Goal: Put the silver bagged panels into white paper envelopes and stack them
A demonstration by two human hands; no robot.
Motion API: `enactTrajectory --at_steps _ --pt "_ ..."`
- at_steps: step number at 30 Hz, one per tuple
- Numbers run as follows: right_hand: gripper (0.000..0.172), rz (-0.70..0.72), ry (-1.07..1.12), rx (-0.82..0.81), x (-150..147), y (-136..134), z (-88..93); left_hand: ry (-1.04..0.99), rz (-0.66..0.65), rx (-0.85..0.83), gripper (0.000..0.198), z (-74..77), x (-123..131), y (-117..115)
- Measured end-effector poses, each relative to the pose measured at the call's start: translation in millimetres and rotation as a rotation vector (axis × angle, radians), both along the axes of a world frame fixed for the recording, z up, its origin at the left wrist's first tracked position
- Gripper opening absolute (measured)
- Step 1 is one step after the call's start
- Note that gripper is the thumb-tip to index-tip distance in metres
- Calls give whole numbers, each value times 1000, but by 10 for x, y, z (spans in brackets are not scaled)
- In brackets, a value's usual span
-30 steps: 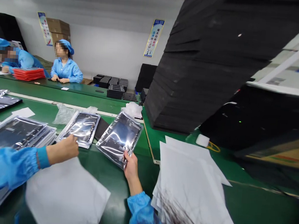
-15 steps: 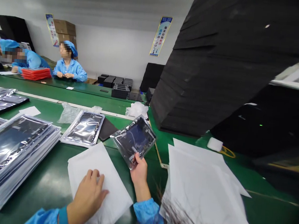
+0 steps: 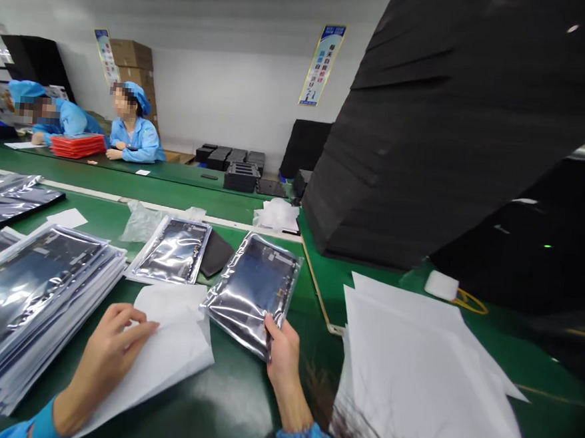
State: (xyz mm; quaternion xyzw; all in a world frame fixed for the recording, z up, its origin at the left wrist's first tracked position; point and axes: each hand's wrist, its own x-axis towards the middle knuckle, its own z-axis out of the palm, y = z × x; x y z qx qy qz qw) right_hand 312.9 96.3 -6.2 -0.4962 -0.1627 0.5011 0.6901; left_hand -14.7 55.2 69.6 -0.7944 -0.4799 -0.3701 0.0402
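Note:
My right hand (image 3: pixel 283 358) grips the lower edge of a silvery anti-static bag (image 3: pixel 250 296) with a dark flat panel inside, tilted above the green workbench (image 3: pixel 239 402). My left hand (image 3: pixel 105 359) rests its curled fingers on a white sheet of paper (image 3: pixel 168 337), whose far corner lifts and bends. That sheet lies next to the bag, partly on the bench. Left of my left hand stands a tall stack of bagged panels (image 3: pixel 31 294). One more bagged panel (image 3: pixel 173 249) lies flat beyond the paper.
A pile of white paper sheets (image 3: pixel 427 368) lies to the right, below a large black foam stack (image 3: pixel 428 135). Two co-workers in blue (image 3: pixel 133 134) sit at the far bench with a red stack (image 3: pixel 78 145). Black trays (image 3: pixel 242 177) stand beyond.
The white sheet has shifted up and rotated under my left hand, and its corner now bends. My right hand has lowered the bag and turned it. The view has swung slightly.

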Motion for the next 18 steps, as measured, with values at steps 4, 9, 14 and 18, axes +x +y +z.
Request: enactTrajectory --at_steps 4,9,14,18 --pt "44 -41 -138 -76 -79 -58 -17 91 -90 -164 23 -25 -21 -134" --pt "42 -114 -207 -104 -37 -132 19 245 -186 -316 29 -213 11 -313" --pt "42 -22 -295 -126 -26 -231 38 64 -65 -160 17 -323 -161 -322" --pt "43 62 -373 -89 -159 -301 33 -51 -15 -139 18 -442 -210 -388"
